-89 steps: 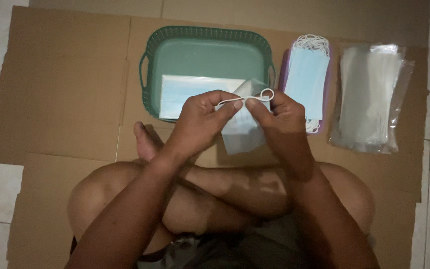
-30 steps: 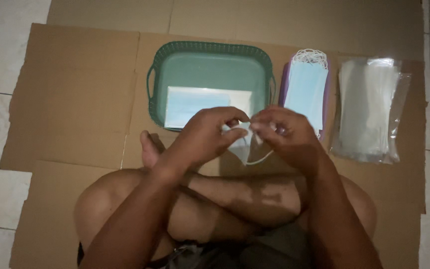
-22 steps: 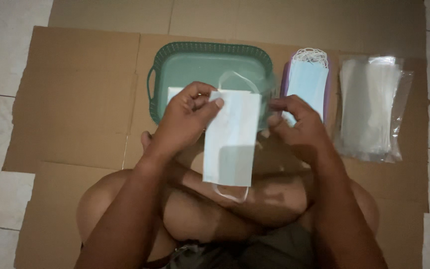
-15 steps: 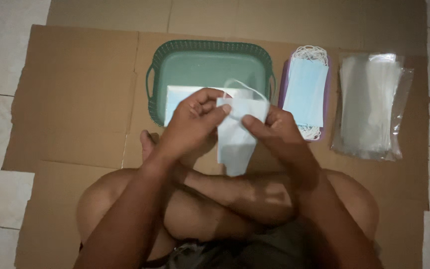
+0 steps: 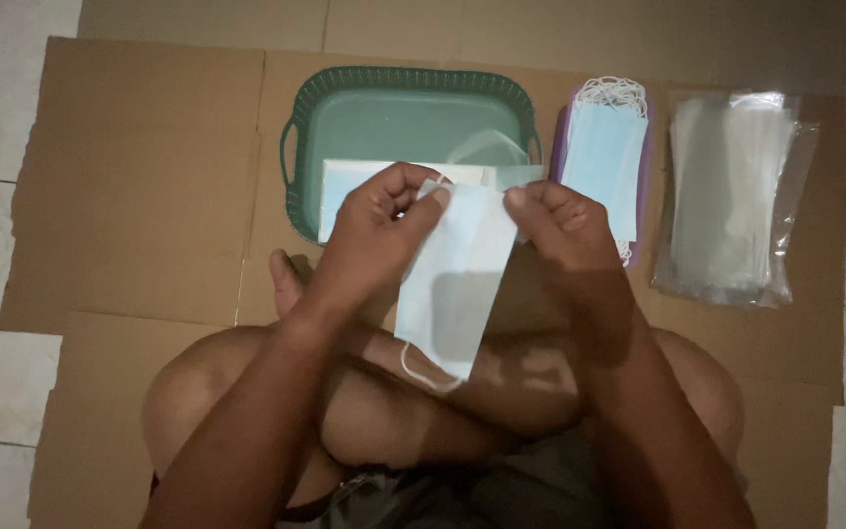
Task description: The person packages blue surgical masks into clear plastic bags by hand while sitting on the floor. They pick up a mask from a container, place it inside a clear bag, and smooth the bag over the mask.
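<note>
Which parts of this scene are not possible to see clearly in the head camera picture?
- Upper edge of the pale blue pleated face mask: covered by the left hand and right hand.
- Flat pale blue packet in the green plastic basket: its lower edge is hidden behind the hands.
- Number of clear plastic sleeves: layers overlap, picture dim.
- Purple tray: mostly under the stack of blue masks.

Pale blue pleated paper face mask (image 5: 454, 284) with white ear loops, between the hands; beyond them a green woven-rim plastic basket (image 5: 298, 167); brown cardboard sheet (image 5: 139, 176) underneath.
</note>
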